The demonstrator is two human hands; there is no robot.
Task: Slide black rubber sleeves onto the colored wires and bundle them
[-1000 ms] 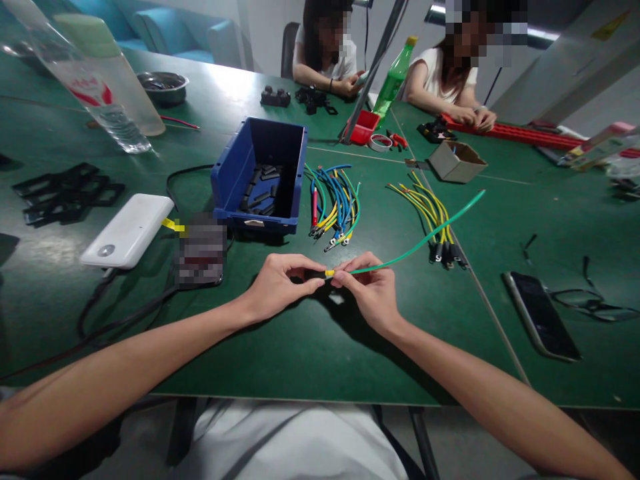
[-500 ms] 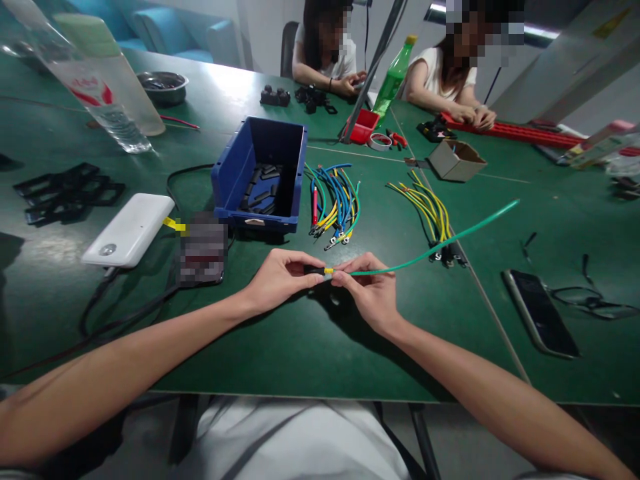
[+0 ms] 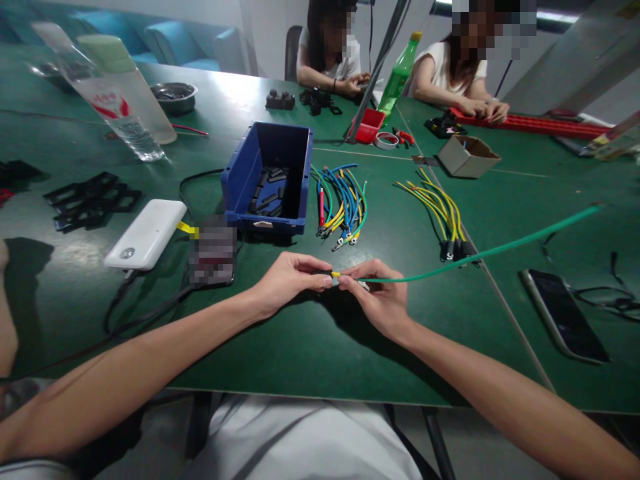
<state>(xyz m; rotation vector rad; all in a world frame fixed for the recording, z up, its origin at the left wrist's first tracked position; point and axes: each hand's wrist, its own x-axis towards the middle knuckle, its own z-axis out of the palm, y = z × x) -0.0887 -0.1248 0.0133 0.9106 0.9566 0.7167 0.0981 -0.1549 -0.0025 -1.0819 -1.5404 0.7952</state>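
Observation:
My left hand (image 3: 293,283) pinches a small black sleeve, mostly covered by its fingers. Close against it, my right hand (image 3: 377,293) grips the green wire (image 3: 450,265), whose free end reaches up to the right. A bit of yellow (image 3: 336,274) shows between the fingertips of both hands. Beyond my hands stands a blue bin (image 3: 267,173) holding several black sleeves (image 3: 273,193). Right of it lies a bundle of blue, yellow and green wires (image 3: 345,203). Yellow-green wires with black ends (image 3: 445,213) lie farther right.
A white power bank (image 3: 147,233) and a phone (image 3: 214,253) lie left; another phone (image 3: 565,313) and glasses (image 3: 607,297) lie right. Bottles (image 3: 123,110), a small box (image 3: 467,157) and a red tray (image 3: 369,127) stand farther back. Two people sit across the table.
The view has shifted slightly, so the table items appear farther right. The green wire's free end reaches farther right. Part of another person's arm now shows at the left edge.

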